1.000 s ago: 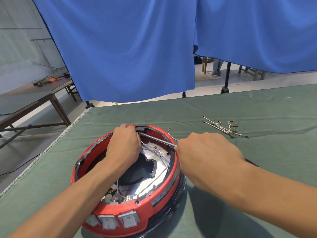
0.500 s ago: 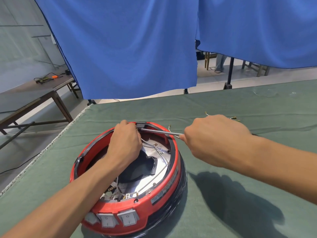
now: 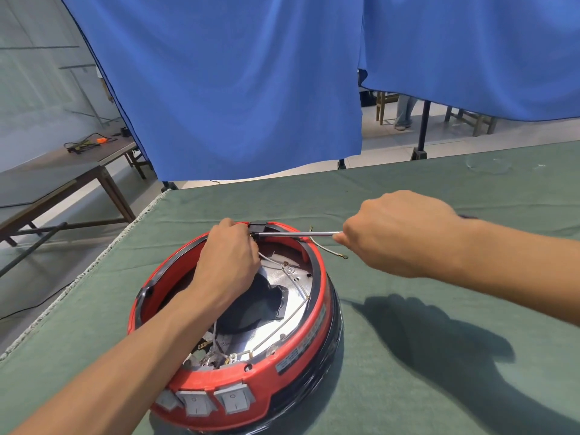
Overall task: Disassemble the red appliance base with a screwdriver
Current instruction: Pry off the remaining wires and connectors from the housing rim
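The round red appliance base (image 3: 292, 368) lies open side up on the green table, showing a silver plate, wires and three grey switches at its front. My left hand (image 3: 227, 262) reaches inside at the far rim, fingers curled by a black block (image 3: 259, 227); what they hold is hidden. My right hand (image 3: 398, 233) grips the handle of the screwdriver (image 3: 298, 234), whose thin metal shaft lies nearly level, its tip at the black block beside my left fingers.
A loose white wire with a ring terminal (image 3: 332, 252) trails over the base's far right rim. Blue curtains (image 3: 251, 89) hang behind the green table (image 3: 439, 356). A wooden side table (image 3: 62, 171) stands to the left beyond the table's edge.
My right hand has risen and drawn back to the right, bringing the screwdriver shaft from a slant to nearly level. The left hand stays at the far rim. The camera tilted slightly.
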Tool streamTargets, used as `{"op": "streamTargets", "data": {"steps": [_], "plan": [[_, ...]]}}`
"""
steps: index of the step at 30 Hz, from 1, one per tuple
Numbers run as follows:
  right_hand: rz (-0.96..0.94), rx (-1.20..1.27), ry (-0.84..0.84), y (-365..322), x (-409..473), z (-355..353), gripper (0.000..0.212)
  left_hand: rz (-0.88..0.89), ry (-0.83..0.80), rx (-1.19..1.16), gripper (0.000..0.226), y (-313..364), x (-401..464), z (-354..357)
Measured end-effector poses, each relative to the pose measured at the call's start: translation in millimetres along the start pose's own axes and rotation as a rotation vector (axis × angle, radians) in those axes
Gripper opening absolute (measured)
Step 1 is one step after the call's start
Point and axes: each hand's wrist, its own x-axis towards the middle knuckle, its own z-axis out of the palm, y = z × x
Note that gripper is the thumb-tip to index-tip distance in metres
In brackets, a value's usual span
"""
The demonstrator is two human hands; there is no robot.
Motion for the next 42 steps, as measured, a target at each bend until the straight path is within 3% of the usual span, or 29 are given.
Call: {"op": "streamTargets", "data": {"steps": [6,22,35,42], "plan": [[0.016,-0.039,-0.004,-31.0,-8.9,-14.9,0.035,-0.011,0.008,0.004,0.022,1.8,-0.5,0.4],[-0.097,-0.105,0.08,20.5,23.7,4.1,0.05,-0.018,-0.008,0.01,0.023,-2.6,3.4,1.1],[-0.043,-0.124,-0.004,-38.4,-4.5,-23.7,0.026,-0.029,-0.016,0.047,0.023,0.0,2.2,-0.8],[-0.071,-0.173,0.091,-1.3,16.9,-7.5,0.043,-0.037,-0.028,0.035,0.021,-1.8,3.6,0.3]]}}
